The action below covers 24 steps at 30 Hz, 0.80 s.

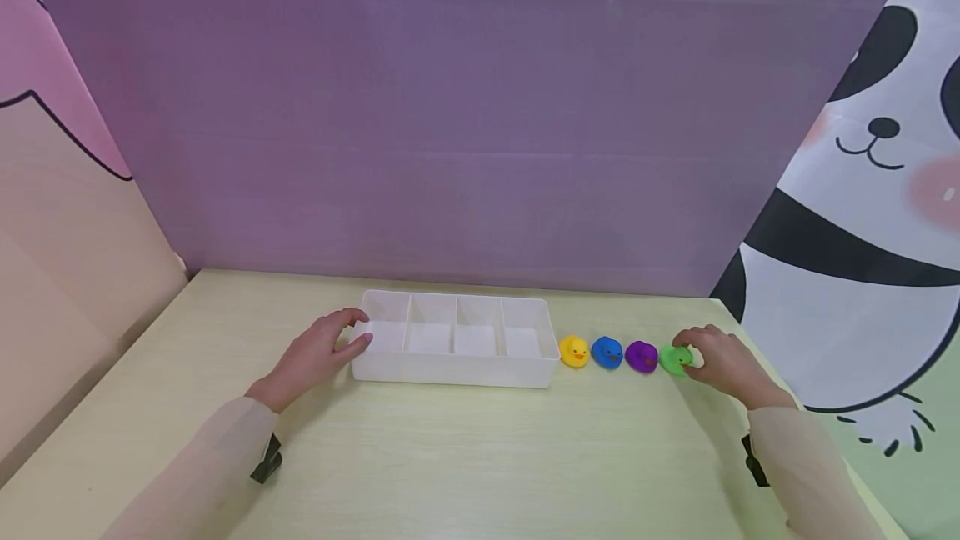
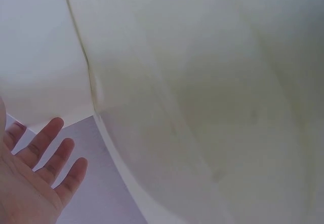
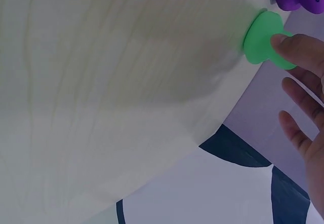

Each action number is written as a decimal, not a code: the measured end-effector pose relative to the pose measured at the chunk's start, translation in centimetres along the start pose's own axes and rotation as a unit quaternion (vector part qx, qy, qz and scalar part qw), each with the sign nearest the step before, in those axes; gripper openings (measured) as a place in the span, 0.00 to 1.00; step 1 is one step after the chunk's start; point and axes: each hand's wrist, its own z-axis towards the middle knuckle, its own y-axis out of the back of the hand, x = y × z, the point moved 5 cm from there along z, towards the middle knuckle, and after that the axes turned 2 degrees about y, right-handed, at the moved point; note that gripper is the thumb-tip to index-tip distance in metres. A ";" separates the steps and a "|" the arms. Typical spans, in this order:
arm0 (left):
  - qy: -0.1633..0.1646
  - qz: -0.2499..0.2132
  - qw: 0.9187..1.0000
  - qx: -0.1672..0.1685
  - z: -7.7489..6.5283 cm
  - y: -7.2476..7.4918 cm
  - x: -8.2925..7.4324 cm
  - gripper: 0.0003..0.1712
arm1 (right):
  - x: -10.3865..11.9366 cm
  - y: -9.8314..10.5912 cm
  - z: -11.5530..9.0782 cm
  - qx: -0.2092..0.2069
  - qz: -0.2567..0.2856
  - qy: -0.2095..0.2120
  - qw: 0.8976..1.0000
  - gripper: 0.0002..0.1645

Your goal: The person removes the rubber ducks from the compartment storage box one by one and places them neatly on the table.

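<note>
My right hand (image 1: 723, 365) pinches a green rubber duck (image 1: 676, 361) between thumb and fingers at the right end of a row. In the right wrist view the thumb lies across the green duck (image 3: 260, 39), with the other fingers held apart below. My left hand (image 1: 315, 357) is at the left end of a white divided box (image 1: 453, 369), thumb and fingertips right at its side. The left wrist view shows those fingers (image 2: 48, 138) spread and fairly straight. Between box and green duck sit a yellow duck (image 1: 574, 352), a blue duck (image 1: 607, 352) and a purple duck (image 1: 642, 357).
The box has several compartments with nothing in them. A light wooden table (image 1: 465, 465) carries everything. Behind it hangs a purple cloth (image 1: 465, 123); a panda-printed panel (image 1: 862, 332) stands along the right edge, and a pink and beige panel (image 1: 67, 273) along the left.
</note>
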 end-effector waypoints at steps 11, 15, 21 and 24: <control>-0.014 0.033 0.999 -0.004 0.3 0.1 -0.2 0.25 | 0.3 0.2 -0.5 0.002 0.004 -0.008 1.000 0.21; -0.033 0.053 0.998 -0.019 0.3 0.4 -0.8 0.25 | 0.3 0.3 -0.6 -0.007 -0.003 -0.005 1.000 0.23; -0.053 0.077 0.995 -0.033 0.0 0.9 -1.4 0.25 | 0.8 0.8 -0.8 -0.031 -0.013 0.002 0.999 0.23; -0.053 0.086 0.994 -0.036 -0.1 1.3 -1.3 0.26 | 1.2 1.2 -0.7 -0.040 -0.019 0.004 0.999 0.24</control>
